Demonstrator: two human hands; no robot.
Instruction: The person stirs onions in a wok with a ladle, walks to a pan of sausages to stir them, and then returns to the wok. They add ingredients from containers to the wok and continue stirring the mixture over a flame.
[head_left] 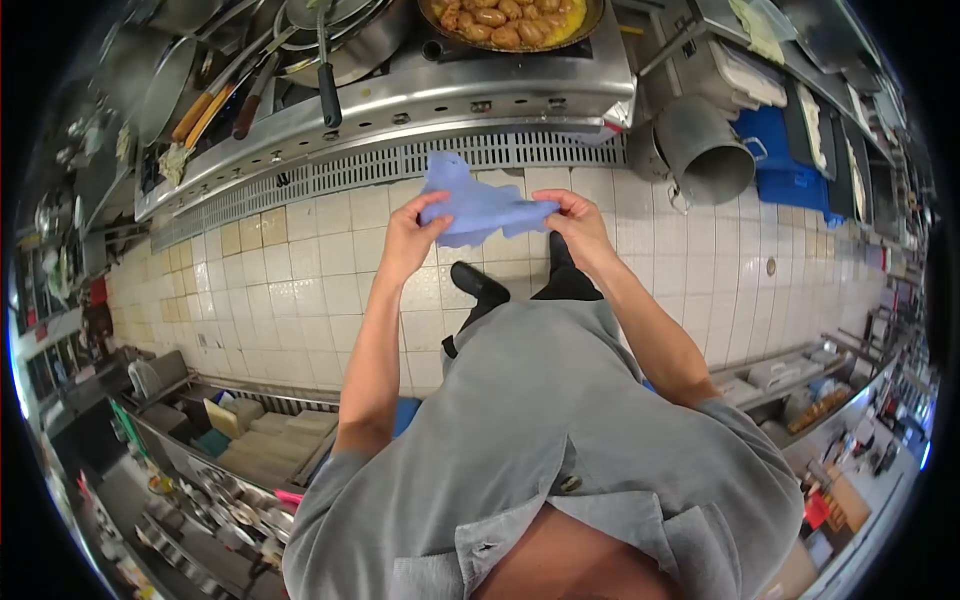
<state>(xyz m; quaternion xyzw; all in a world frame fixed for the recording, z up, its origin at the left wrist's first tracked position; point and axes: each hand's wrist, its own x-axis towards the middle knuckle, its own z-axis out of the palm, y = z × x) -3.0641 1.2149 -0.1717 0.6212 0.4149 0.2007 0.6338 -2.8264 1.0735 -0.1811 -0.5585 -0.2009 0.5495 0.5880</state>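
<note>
A crumpled blue-purple cloth (480, 208) is stretched between my two hands, above the tiled floor and in front of the stove. My left hand (411, 235) pinches its left side between thumb and fingers. At the cloth's right end, my right hand (580, 228) grips the narrow tip the same way. The upper left corner of the cloth stands up loose, and its lower edge hangs wavy.
Ahead is a steel stove (380, 120) with a pan of browned food (510, 22) and a black-handled pan (329, 90) jutting over its front. A large metal pot (708, 150) stands at the right near a blue crate (785, 170). Counters lie behind me.
</note>
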